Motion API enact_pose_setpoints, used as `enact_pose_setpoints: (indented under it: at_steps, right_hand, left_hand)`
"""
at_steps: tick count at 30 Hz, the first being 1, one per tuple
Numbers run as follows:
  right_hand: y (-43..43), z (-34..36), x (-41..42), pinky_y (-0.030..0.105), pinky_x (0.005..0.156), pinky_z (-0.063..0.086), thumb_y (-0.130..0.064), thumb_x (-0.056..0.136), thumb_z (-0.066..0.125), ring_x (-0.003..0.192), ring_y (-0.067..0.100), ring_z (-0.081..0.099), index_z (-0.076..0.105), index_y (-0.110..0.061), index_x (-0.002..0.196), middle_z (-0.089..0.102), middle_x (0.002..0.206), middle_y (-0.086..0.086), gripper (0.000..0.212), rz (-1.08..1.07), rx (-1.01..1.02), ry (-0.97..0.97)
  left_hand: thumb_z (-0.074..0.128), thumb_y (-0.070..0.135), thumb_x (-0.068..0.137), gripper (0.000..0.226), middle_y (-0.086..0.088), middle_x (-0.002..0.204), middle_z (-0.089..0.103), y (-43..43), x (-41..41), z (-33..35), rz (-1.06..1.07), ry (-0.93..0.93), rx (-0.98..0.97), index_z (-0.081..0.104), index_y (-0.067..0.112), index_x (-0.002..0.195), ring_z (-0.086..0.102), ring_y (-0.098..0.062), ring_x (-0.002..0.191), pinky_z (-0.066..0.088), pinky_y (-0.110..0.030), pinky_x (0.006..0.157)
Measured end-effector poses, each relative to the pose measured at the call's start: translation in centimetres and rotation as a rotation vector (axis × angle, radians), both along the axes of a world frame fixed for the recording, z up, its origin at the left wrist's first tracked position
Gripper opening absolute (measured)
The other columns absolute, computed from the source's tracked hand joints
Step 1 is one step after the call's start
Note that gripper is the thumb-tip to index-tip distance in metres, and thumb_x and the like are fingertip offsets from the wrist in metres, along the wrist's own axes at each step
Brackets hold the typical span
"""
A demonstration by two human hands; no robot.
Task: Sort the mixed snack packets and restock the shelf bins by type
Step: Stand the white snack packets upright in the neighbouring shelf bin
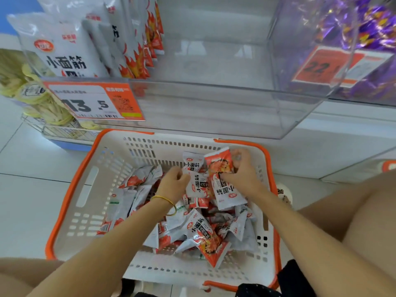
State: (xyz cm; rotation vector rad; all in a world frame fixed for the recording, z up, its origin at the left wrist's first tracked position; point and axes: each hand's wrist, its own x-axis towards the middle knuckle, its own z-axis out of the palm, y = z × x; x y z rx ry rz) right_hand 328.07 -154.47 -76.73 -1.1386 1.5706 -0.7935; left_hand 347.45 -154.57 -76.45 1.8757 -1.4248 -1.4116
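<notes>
A white basket with an orange rim [70, 189] sits on the floor, holding several red-and-white snack packets [203, 234]. My right hand [242, 170] grips a stack of these packets [222, 185] above the basket's far side. My left hand [173, 183], with a gold bangle on the wrist, pinches another packet [198, 186] beside that stack. Above the basket stands a clear shelf bin [214, 103], mostly bare, with upright packets of the same snack [70, 56] at its left end.
A price tag reading 13.5 [94, 101] hangs on the bin front. To the right, another clear bin holds purple wrapped sweets [368, 28] with an orange tag [327, 65]. Yellow packs [32, 97] lie on a wire rack at left. My knees flank the basket.
</notes>
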Motion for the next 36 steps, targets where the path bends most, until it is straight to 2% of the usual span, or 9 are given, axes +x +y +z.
enact_pose_setpoints:
  at_steps: [3, 7, 12, 20, 22, 25, 30, 33, 36]
  right_hand:
    - [-0.2, 2.2, -0.1, 0.036, 0.089, 0.052, -0.005, 0.08, 0.071, 0.102, 0.018, 0.064, 0.046, -0.02, 0.123, 0.066, 0.11, 0.002, 0.052, 0.165, 0.074, -0.184]
    - [0.0, 2.0, 0.9, 0.029, 0.096, 0.043, -0.027, 0.083, 0.071, 0.104, 0.004, 0.059, 0.064, -0.032, 0.106, 0.065, 0.11, -0.014, 0.025, 0.353, -0.005, 0.023]
    - [0.9, 1.3, 2.6, 0.012, 0.088, 0.046, -0.025, 0.094, 0.055, 0.1, -0.008, 0.056, 0.054, -0.029, 0.122, 0.06, 0.113, -0.016, 0.028, 0.296, -0.034, -0.126]
    - [0.0, -1.1, 5.3, 0.017, 0.076, 0.048, -0.036, 0.101, 0.038, 0.091, 0.004, 0.062, 0.056, -0.023, 0.123, 0.064, 0.104, -0.007, 0.031, 0.228, 0.036, -0.05]
    - [-1.0, -3.0, 4.1, 0.03, 0.081, 0.05, -0.014, 0.097, 0.047, 0.102, 0.019, 0.061, 0.054, -0.02, 0.129, 0.062, 0.116, 0.004, 0.033, 0.232, -0.003, 0.227]
    - [-1.5, -6.0, 3.5, 0.047, 0.108, 0.033, -0.005, 0.082, 0.058, 0.139, 0.032, 0.025, 0.032, -0.031, 0.146, 0.026, 0.153, 0.003, 0.073, 0.78, -0.022, 0.824]
    - [0.2, -7.8, 3.7, 0.054, 0.114, 0.013, -0.007, 0.091, 0.053, 0.146, 0.029, 0.005, 0.026, -0.035, 0.148, 0.008, 0.16, -0.001, 0.068, 1.034, -0.136, 1.18]
    - [-0.1, -6.4, 3.4, 0.046, 0.114, 0.022, -0.014, 0.094, 0.052, 0.139, 0.023, 0.029, 0.049, -0.032, 0.134, 0.042, 0.147, -0.002, 0.045, 0.832, -0.248, 0.984]
    - [-0.7, -1.5, 3.3, 0.034, 0.093, 0.048, -0.021, 0.094, 0.057, 0.098, 0.011, 0.059, 0.056, -0.024, 0.122, 0.064, 0.108, -0.007, 0.029, 0.584, -0.103, 0.402]
  left_hand:
    - [0.039, 0.008, 0.095, 0.017, -0.015, 0.084, 0.052, -0.2, 1.2, 1.6, 0.121, 0.174, 0.096, 0.04, 0.015, 0.078, 0.059, -0.027, 0.079, 0.057, -0.046, 0.067]
    - [0.039, 0.01, 0.098, 0.009, -0.007, 0.085, 0.053, 0.3, 1.1, 3.4, 0.239, 0.397, 0.158, 0.047, 0.012, 0.097, 0.058, -0.021, 0.071, 0.058, -0.036, 0.061]
    - [0.041, 0.041, 0.096, 0.039, -0.015, 0.106, 0.067, 0.6, 1.6, 3.6, 0.366, 0.808, 0.253, 0.059, 0.009, 0.109, 0.065, -0.027, 0.094, 0.057, -0.033, 0.072]
    - [0.06, 0.002, 0.087, 0.033, -0.015, 0.099, 0.068, 1.5, 2.8, 0.6, 0.552, 0.681, 0.108, 0.054, 0.007, 0.119, 0.067, -0.03, 0.086, 0.054, -0.045, 0.078]
    - [0.058, 0.0, 0.088, 0.034, -0.014, 0.098, 0.067, 1.0, 4.3, 0.2, 0.634, 0.701, 0.111, 0.052, 0.006, 0.12, 0.066, -0.03, 0.085, 0.054, -0.045, 0.076]
    - [0.053, -0.002, 0.09, 0.032, -0.017, 0.103, 0.065, 0.7, 5.6, 0.2, 0.686, 0.744, 0.162, 0.051, 0.005, 0.121, 0.064, -0.028, 0.084, 0.054, -0.042, 0.071]
    - [0.05, -0.004, 0.091, 0.035, -0.016, 0.1, 0.065, 1.0, 6.2, 0.3, 0.648, 0.764, 0.204, 0.05, 0.005, 0.125, 0.065, -0.029, 0.084, 0.057, -0.043, 0.072]
    - [0.05, -0.005, 0.09, 0.036, -0.014, 0.097, 0.066, 1.0, 6.3, 0.8, 0.639, 0.744, 0.187, 0.05, 0.009, 0.123, 0.066, -0.027, 0.08, 0.058, -0.043, 0.068]
    - [0.051, -0.005, 0.09, 0.034, -0.011, 0.094, 0.066, 0.9, 6.1, 1.9, 0.638, 0.685, 0.122, 0.05, 0.013, 0.12, 0.065, -0.025, 0.078, 0.054, -0.041, 0.065]
